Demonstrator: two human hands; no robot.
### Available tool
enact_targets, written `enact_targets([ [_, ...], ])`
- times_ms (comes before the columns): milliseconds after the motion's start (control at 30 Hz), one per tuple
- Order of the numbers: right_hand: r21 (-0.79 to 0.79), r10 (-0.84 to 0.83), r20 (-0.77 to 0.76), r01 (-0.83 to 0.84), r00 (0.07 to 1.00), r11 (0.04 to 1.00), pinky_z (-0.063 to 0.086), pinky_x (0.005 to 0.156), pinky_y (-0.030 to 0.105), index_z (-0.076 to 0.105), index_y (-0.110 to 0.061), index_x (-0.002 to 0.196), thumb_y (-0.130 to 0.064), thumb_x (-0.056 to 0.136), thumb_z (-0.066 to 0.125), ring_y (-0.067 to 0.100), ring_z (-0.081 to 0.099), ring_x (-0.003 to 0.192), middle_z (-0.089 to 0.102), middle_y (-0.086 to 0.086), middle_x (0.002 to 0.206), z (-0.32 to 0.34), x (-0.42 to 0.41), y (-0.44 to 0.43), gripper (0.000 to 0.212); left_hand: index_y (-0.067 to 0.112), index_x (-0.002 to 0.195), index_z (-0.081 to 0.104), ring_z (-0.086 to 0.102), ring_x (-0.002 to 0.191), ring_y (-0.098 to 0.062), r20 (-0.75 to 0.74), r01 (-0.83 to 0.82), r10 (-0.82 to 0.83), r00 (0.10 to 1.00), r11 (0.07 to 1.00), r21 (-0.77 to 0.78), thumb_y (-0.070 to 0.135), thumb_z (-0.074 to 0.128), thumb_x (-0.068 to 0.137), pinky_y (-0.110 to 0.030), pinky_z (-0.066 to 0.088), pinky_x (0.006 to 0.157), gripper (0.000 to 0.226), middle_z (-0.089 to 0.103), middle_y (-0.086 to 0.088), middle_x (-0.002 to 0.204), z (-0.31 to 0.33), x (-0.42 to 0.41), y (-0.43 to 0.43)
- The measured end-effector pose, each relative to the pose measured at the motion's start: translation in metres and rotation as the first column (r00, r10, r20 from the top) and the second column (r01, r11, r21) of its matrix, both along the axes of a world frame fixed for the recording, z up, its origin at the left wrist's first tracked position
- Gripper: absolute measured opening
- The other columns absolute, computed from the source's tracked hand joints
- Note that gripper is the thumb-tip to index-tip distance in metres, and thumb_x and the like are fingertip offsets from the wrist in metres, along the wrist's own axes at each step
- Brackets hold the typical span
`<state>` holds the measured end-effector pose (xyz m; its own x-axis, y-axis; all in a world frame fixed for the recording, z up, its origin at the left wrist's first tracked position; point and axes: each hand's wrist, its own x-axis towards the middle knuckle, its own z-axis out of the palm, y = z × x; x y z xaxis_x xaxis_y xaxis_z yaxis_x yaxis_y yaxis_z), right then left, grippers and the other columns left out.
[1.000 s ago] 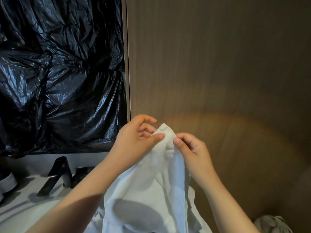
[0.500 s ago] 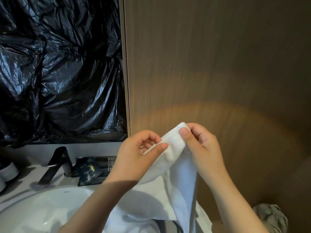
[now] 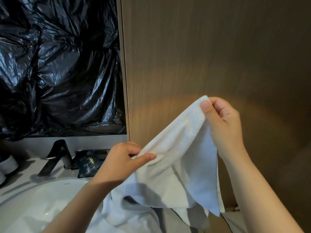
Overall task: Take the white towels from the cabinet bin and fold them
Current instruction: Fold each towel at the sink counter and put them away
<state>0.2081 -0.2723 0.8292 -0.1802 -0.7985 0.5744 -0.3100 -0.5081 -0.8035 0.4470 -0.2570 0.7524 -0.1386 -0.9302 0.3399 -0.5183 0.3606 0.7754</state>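
Hands spread apart since prev | white towel (image 3: 181, 158) stretched, creased | L hand (image 3: 121, 163) & R hand (image 3: 222, 121) grip pinching edge

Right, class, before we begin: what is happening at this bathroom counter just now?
A person is holding up a white towel with both bare hands. The right hand pinches a top corner, raised near the wood panel; the left hand pinches the same edge lower down, above the white sink. The towel hangs loose and is not yet folded. A black tap and dark packets sit behind the sink.
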Motion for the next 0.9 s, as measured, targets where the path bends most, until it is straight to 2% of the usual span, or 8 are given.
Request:
enact_targets([
  [133, -0.028, -0.029, -0.054, 0.028, 0.998, 0.999, 0.045, 0.068, 0.025, 0.066, -0.009, 0.09, -0.029, 0.098, 0.056, 0.019, 0.056, 0.077, 0.062, 0.009, 0.086, 0.012, -0.003, -0.006, 0.023, 0.0, 0.046, 0.039, 0.032, 0.048, -0.009, -0.092, -0.058, 0.056, 0.994, 0.998, -0.027, 0.052, 0.078, 0.067, -0.022, 0.026, 0.05, 0.068, 0.034, -0.001, 0.05, 0.0, -0.001, 0.0],
  [233, -0.053, -0.052, -0.07, 0.048, 0.996, 0.997, 0.045, 0.066, 0.022, 0.066, -0.011, 0.089, -0.03, 0.098, 0.056, 0.009, 0.055, 0.074, 0.062, 0.001, 0.079, 0.025, -0.004, -0.014, 0.023, 0.007, 0.043, 0.035, 0.031, 0.047, -0.007, -0.131, -0.134, 0.116, 0.985, 0.981, -0.138, 0.048, 0.077, 0.068, -0.021, 0.024, 0.048, 0.064, 0.034, -0.005, 0.05, 0.012, -0.003, -0.007],
  [433, -0.188, -0.164, -0.105, 0.142, 0.981, 0.972, 0.039, 0.059, 0.014, 0.059, -0.01, 0.087, -0.028, 0.099, 0.052, 0.001, 0.048, 0.068, 0.053, -0.008, 0.074, 0.053, -0.008, -0.024, 0.023, 0.0, 0.05, 0.055, 0.048, 0.056, -0.022, -0.128, -0.236, 0.202, 0.971, 0.892, -0.386, 0.044, 0.079, 0.071, -0.035, 0.039, 0.053, 0.054, 0.053, -0.013, 0.06, 0.059, 0.009, -0.029],
  [500, -0.211, -0.204, -0.126, 0.175, 0.971, 0.962, 0.039, 0.058, 0.015, 0.057, -0.014, 0.088, -0.028, 0.099, 0.05, 0.001, 0.048, 0.068, 0.053, -0.009, 0.075, 0.058, -0.012, -0.027, 0.019, 0.003, 0.057, 0.063, 0.054, 0.062, -0.017, -0.099, -0.209, 0.184, 0.978, 0.884, -0.418, 0.039, 0.08, 0.071, -0.029, 0.043, 0.057, 0.043, 0.059, -0.006, 0.066, 0.06, 0.012, -0.029],
  [567, -0.204, -0.22, -0.144, 0.189, 0.965, 0.961, 0.039, 0.06, 0.017, 0.057, -0.016, 0.089, -0.029, 0.099, 0.05, 0.002, 0.049, 0.069, 0.054, -0.009, 0.076, 0.057, -0.015, -0.032, 0.018, 0.009, 0.064, 0.069, 0.058, 0.069, -0.014, -0.009, -0.132, 0.139, 0.99, 0.914, -0.382, 0.042, 0.08, 0.07, -0.021, 0.045, 0.061, 0.035, 0.063, 0.001, 0.071, 0.046, 0.016, -0.027],
  [700, -0.186, -0.214, -0.178, 0.181, 0.96, 0.966, 0.037, 0.06, 0.007, 0.058, -0.017, 0.092, -0.027, 0.1, 0.05, -0.004, 0.05, 0.071, 0.054, -0.013, 0.078, 0.048, -0.015, -0.037, 0.015, 0.029, 0.06, 0.068, 0.06, 0.073, -0.008, 0.121, -0.087, 0.105, 0.987, 0.985, -0.151, 0.034, 0.081, 0.073, -0.027, 0.047, 0.065, 0.02, 0.065, 0.009, 0.074, 0.006, 0.03, -0.035],
  [800, -0.187, -0.219, -0.18, 0.185, 0.959, 0.965, 0.037, 0.061, 0.007, 0.058, -0.017, 0.092, -0.027, 0.1, 0.05, -0.005, 0.05, 0.072, 0.054, -0.013, 0.079, 0.046, -0.017, -0.04, 0.015, 0.039, 0.044, 0.057, 0.058, 0.068, -0.002, 0.159, -0.114, 0.121, 0.98, 0.992, -0.05, 0.03, 0.077, 0.078, -0.02, 0.041, 0.061, 0.041, 0.063, 0.01, 0.07, -0.014, 0.039, -0.036],
  [900, -0.186, -0.223, -0.179, 0.19, 0.958, 0.964, 0.037, 0.059, 0.006, 0.058, -0.016, 0.091, -0.026, 0.1, 0.05, -0.006, 0.05, 0.07, 0.053, -0.013, 0.078, 0.044, -0.02, -0.043, 0.015, 0.034, 0.043, 0.056, 0.059, 0.066, -0.005, 0.161, -0.123, 0.126, 0.979, 0.992, -0.026, 0.032, 0.076, 0.079, -0.014, 0.041, 0.058, 0.042, 0.064, 0.009, 0.069, -0.019, 0.048, -0.037],
])
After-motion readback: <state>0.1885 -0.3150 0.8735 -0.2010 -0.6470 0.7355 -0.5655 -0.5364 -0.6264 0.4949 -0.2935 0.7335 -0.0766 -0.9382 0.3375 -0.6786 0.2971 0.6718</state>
